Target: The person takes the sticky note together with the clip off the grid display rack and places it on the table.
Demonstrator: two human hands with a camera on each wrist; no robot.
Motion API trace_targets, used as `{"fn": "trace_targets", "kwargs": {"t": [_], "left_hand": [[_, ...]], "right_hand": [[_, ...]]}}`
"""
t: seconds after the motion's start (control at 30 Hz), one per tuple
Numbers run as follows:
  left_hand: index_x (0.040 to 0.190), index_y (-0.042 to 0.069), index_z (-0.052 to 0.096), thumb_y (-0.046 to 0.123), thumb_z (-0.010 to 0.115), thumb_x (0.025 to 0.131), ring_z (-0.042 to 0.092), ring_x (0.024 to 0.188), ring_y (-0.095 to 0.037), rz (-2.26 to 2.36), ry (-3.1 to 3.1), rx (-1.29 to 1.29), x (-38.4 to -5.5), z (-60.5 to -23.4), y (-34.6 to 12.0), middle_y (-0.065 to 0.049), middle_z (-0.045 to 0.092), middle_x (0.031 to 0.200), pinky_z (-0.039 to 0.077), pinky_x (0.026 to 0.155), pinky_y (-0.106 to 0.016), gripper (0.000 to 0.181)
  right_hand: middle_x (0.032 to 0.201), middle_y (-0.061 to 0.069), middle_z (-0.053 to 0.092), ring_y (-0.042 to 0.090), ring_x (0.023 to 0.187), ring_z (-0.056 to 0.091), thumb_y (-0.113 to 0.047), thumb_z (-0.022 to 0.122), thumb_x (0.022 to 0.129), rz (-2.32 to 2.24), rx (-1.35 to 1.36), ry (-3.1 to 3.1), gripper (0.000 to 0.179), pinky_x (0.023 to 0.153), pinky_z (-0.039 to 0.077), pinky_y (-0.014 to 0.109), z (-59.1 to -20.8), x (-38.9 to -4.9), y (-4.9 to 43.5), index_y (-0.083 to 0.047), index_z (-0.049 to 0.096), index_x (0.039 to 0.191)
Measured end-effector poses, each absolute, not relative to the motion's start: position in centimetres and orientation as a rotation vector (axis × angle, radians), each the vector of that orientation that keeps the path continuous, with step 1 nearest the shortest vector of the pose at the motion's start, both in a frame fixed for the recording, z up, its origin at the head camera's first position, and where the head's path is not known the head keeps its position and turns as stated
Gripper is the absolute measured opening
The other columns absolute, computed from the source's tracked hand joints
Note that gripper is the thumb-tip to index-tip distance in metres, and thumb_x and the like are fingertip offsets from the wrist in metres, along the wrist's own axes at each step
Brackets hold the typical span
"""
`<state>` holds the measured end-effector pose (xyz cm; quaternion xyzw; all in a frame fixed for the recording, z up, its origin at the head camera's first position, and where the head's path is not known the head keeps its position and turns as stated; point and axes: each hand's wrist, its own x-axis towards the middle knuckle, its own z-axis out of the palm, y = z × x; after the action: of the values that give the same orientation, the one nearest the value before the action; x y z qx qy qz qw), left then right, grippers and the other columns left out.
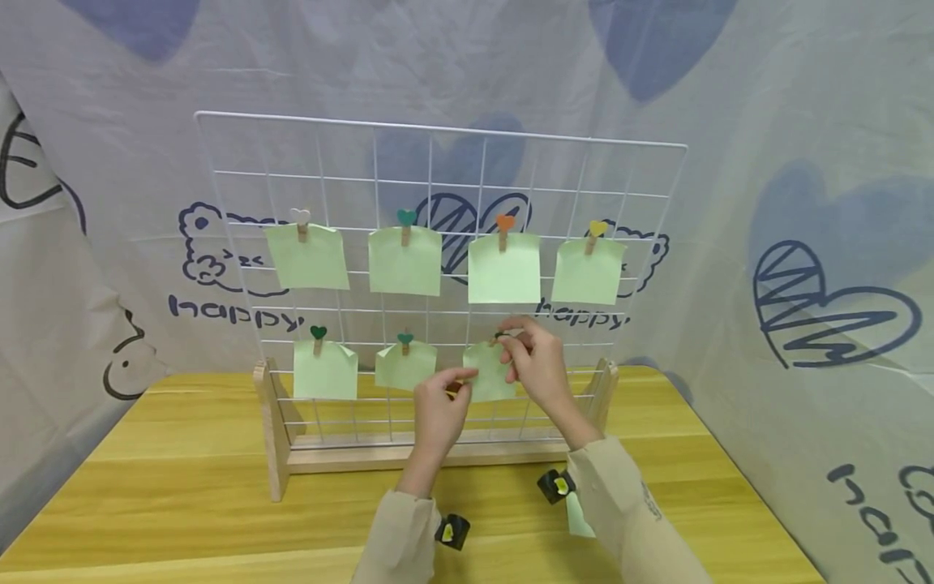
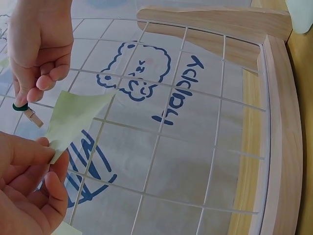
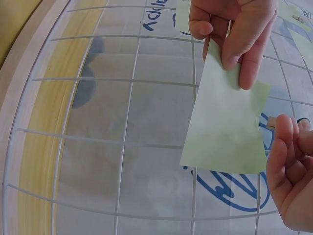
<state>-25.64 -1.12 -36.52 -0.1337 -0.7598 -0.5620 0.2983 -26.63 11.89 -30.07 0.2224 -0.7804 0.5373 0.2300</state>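
My left hand (image 1: pixel 442 410) pinches a pale green paper note (image 1: pixel 490 383) by its left edge, in front of the white wire grid (image 1: pixel 438 310). At the note's upper right is my right hand (image 1: pixel 540 365). Its thumb and fingers pinch a small wooden clothespin (image 2: pixel 34 117) with a dark green top. In the left wrist view the clothespin's tip stands just short of the note (image 2: pixel 73 117). The right wrist view shows the note (image 3: pixel 225 122) hanging slightly bent from the left fingers, the clothespin (image 3: pixel 272 122) close by its edge.
Several green notes, such as one under an orange heart clothespin (image 1: pixel 503 268), hang in two rows on the grid. Wooden feet (image 1: pixel 270 430) and a wooden bar (image 1: pixel 350 461) carry it on the table (image 1: pixel 182 487). Another green note (image 1: pixel 580 517) lies by the right sleeve.
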Motion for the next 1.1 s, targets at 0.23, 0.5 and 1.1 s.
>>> {"fn": "trace_targets", "kwargs": {"t": [0.23,0.5,1.1], "left_hand": [[0.085,-0.003,0.068,-0.012,0.056,0.075,0.058,0.063,-0.019,-1.521,-2.023,-0.345,-25.2,-36.3,-1.1,-0.014,0.066,0.080,0.044,0.049,-0.020,0.018],[0.085,-0.003,0.068,-0.011,0.055,0.075,0.057,0.063,-0.019,-1.549,-2.008,-0.353,-25.0,-36.5,-1.1,-0.014,0.065,0.080,0.045,0.050,-0.021,0.018],[0.087,-0.003,0.067,-0.011,0.055,0.074,0.057,0.063,-0.019,-1.610,-2.024,-0.334,-24.3,-37.2,-1.1,-0.013,0.065,0.081,0.045,0.052,-0.021,0.019]], "right_hand": [[0.059,0.021,0.055,0.021,0.036,0.045,0.007,0.052,0.085,1.532,0.574,-2.147,0.016,0.035,0.037,0.020,-29.7,-25.5,12.2,0.011,0.056,0.100],[0.082,0.023,0.060,0.021,0.043,0.050,0.002,0.055,0.086,1.565,0.494,-2.166,0.016,0.037,0.035,0.015,-30.4,-25.6,13.1,0.009,0.058,0.100],[0.084,0.020,0.060,0.011,0.043,0.050,0.005,0.059,0.081,1.660,0.497,-2.075,0.018,0.038,0.040,0.017,-32.7,-26.7,14.3,0.011,0.060,0.098]]}}
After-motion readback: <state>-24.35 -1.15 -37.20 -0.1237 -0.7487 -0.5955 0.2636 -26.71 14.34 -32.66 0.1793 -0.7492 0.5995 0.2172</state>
